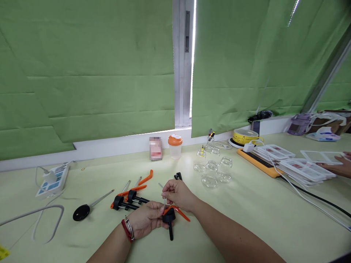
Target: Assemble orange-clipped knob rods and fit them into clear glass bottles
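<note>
My left hand is closed around a black plastic part with a handle that points toward me. An orange curved lever extends from this part to the right. Just above it, my right hand pinches a thin metal rod that stands upright at the black part. To the left lie two similar black parts with orange levers and metal rods. Farther left rests a black round-ended tool with a long metal shaft. Small black pieces lie behind my right hand.
Glass jars, an orange-lidded cup and a small box stand toward the back. White power strip and cables are at left; orange power strip, stacked cards and another person's hand at right.
</note>
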A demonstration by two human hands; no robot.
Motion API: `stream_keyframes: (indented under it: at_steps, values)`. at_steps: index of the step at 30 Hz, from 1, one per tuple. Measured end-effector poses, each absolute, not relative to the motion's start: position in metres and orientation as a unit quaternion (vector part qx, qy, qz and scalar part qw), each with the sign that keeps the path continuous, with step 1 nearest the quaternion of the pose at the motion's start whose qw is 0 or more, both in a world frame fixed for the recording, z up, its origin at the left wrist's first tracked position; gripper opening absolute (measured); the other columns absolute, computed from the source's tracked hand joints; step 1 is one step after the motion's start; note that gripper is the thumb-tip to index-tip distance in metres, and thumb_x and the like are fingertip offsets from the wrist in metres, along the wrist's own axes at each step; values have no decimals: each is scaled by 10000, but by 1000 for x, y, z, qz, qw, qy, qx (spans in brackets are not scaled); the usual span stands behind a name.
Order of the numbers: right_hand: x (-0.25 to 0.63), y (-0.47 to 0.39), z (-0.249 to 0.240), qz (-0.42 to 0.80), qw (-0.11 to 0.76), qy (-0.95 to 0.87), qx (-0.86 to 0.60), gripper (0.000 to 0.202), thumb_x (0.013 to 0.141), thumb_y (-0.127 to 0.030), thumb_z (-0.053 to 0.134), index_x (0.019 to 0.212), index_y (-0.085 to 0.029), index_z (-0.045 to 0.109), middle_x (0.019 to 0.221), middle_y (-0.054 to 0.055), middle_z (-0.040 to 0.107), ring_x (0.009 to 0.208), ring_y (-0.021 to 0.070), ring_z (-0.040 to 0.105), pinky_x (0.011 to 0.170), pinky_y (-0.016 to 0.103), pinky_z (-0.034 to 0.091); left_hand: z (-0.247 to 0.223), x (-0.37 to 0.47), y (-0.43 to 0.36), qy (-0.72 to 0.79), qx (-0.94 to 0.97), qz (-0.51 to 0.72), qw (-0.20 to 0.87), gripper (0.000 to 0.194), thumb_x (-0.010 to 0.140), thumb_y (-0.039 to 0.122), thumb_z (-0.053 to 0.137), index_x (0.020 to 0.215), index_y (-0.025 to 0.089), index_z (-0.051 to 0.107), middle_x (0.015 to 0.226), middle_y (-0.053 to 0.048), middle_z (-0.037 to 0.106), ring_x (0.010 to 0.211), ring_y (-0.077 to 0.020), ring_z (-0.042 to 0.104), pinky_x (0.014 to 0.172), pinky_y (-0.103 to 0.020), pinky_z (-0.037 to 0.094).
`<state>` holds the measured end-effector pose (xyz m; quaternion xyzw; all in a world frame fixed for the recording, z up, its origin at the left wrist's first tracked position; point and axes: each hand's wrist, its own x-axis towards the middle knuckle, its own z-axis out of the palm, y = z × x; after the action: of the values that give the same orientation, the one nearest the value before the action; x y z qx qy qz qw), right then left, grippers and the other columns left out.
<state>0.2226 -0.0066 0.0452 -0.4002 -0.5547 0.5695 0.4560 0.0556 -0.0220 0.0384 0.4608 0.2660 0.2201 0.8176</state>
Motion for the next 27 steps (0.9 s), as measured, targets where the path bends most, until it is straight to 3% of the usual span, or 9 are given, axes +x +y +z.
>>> stream_keyframes:
  at_steps: [14,27]
  values:
    - [221,-11,41,564,444,-573,-396,112,663,-173,646,738,-157,564,614,-40,564,510,83,528,508,223,469,38,56,-21,261,448,231,824,200,794,275,660,792,79,697,830,-125,679,726,-171,627,706,-298,475]
    - [228,-12,47,543,375,-634,-404,58,617,-120,637,650,-140,594,554,-46,538,502,60,460,481,172,371,37,56,-21,250,460,217,824,248,819,302,627,816,63,694,828,-140,681,685,-166,629,684,-292,469]
